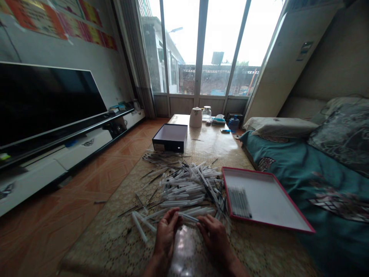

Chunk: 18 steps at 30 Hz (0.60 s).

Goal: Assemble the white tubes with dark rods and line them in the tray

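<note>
A slim pen point(189, 218) with a pale, see-through barrel is stretched between my two hands, low over the near part of the table. My left hand point(166, 231) pinches its left end between thumb and fingers. At the other end, my right hand point(213, 232) grips it with thumb and forefinger. Just beyond my hands lies a loose heap of white pen barrels point(184, 188). Thin dark refills point(148, 177) are scattered along the heap's left side. To the right, a shallow pink-rimmed box lid point(273, 200) holds a neat row of finished-looking pens point(240, 202).
A dark open box point(168, 146) stands behind the heap. Farther back on the patterned table point(98, 238) are a white kettle point(196, 118), a glass jar point(206, 114) and a tissue pack point(219, 119). A bed point(288, 154) borders the right side; a television point(49, 102) is left.
</note>
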### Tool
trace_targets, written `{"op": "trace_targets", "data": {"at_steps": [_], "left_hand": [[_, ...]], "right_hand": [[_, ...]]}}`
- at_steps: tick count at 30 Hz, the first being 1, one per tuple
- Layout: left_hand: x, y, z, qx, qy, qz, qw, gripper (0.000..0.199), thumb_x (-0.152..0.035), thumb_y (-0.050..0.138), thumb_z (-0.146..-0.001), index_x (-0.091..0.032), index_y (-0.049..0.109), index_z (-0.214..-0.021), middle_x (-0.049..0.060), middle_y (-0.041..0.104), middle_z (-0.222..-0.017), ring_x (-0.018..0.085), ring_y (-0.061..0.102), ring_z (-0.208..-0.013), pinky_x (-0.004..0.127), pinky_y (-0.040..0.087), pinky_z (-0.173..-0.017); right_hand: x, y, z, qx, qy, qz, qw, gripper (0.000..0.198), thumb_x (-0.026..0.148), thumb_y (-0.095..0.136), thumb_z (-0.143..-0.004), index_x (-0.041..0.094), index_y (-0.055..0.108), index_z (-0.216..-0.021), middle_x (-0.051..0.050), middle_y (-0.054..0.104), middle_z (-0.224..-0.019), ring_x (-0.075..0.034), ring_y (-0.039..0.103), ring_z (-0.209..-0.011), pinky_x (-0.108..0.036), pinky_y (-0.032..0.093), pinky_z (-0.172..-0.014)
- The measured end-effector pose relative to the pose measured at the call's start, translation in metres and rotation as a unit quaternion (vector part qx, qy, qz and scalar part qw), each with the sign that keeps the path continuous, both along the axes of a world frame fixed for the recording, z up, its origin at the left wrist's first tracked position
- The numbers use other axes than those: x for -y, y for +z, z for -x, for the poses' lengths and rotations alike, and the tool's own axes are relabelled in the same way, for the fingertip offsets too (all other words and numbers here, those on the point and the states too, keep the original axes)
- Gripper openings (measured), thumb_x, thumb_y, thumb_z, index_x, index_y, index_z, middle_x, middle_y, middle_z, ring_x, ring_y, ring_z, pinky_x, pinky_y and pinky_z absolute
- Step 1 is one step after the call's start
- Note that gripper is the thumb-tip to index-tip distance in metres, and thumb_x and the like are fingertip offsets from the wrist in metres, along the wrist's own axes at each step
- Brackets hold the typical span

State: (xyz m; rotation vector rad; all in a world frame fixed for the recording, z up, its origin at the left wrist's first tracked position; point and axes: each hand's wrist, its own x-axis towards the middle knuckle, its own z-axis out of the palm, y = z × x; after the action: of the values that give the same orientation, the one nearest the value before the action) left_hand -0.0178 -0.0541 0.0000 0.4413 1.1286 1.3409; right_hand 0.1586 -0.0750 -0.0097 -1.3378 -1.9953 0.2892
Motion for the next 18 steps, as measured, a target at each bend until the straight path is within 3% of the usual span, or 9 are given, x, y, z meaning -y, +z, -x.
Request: {"op": "trace_targets", "data": {"at_steps": [4,10,18], "left_hand": [[0.002,0.005,0.003,-0.072,-0.044,-0.016,0.996,0.034,-0.034,0.082,-0.053,-0.017,0.068,-0.079,-0.001,0.067,-0.064,0.012,0.06,-0.057,0.02,0.047,-0.055],[0.004,0.017,0.015,-0.158,-0.231,-0.038,0.959,0.024,-0.036,0.073,-0.063,-0.016,0.063,-0.07,0.0,0.064,-0.056,0.01,0.052,-0.045,0.02,0.038,-0.043],[0.001,0.016,0.02,-0.225,-0.346,-0.056,0.909,0.028,-0.039,0.063,-0.073,-0.013,0.066,-0.081,0.004,0.065,-0.067,0.012,0.057,-0.049,0.022,0.04,-0.042]], "right_hand": [[-0.004,0.004,-0.007,0.06,0.018,-0.026,0.998,0.02,0.029,0.046,-0.093,0.024,0.065,-0.092,-0.002,0.064,-0.077,-0.016,0.059,-0.072,-0.024,0.04,-0.063],[-0.011,0.003,-0.021,0.206,0.054,-0.073,0.974,0.018,0.032,0.054,-0.09,0.021,0.057,-0.076,0.0,0.062,-0.072,-0.017,0.055,-0.068,-0.028,0.033,-0.063],[-0.006,-0.002,-0.023,0.202,0.049,-0.105,0.972,0.022,0.031,0.046,-0.094,0.02,0.058,-0.079,-0.001,0.059,-0.07,-0.017,0.051,-0.067,-0.029,0.03,-0.064]]}}
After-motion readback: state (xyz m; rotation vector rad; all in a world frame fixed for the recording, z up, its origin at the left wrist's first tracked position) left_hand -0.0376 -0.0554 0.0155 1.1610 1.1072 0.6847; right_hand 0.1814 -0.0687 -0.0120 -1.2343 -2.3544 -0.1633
